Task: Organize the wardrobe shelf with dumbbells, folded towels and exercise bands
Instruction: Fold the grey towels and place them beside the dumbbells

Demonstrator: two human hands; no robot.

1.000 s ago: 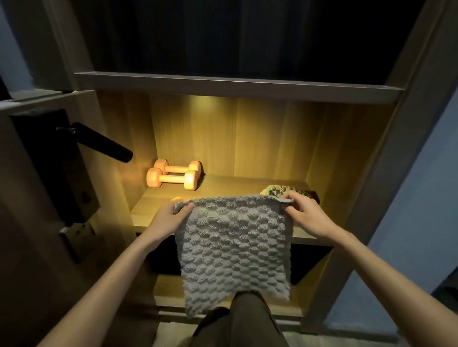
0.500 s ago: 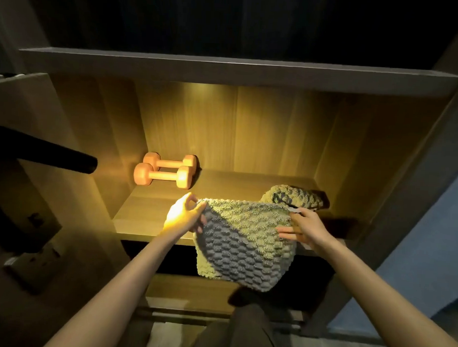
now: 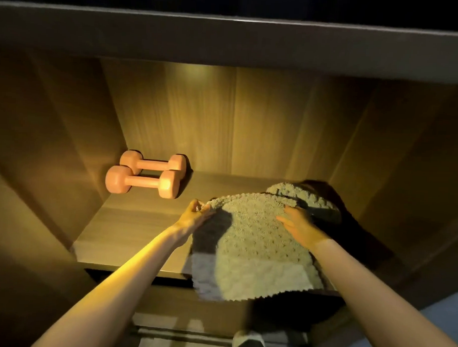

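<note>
Wardrobe compartment, wood-grain laminate.

- Wardrobe shelf point(image 3: 132, 237): flat board, brightly lit across its left half, shadowed toward its right edge.
- Back panel point(image 3: 250, 122): vertical grain, upright seams visible.
- Left side panel point(image 3: 68, 131) and right side panel point(image 3: 394, 153): plain, dim.
- Upper board point(image 3: 227, 41): thick, grey-brown, spans the full width overhead, with dark space above it.
- Light point(image 3: 200, 71): warm yellow glow at the top of the back panel, left of centre.
- Lower board point(image 3: 171, 306): beneath the shelf's front edge, dim.
- Floor point(image 3: 164, 346): pale strip.
- Wall point(image 3: 448, 321): bluish, at bottom right.

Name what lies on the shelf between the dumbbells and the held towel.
Head view: only bare shelf lies between the dumbbells and the held towel.
</note>
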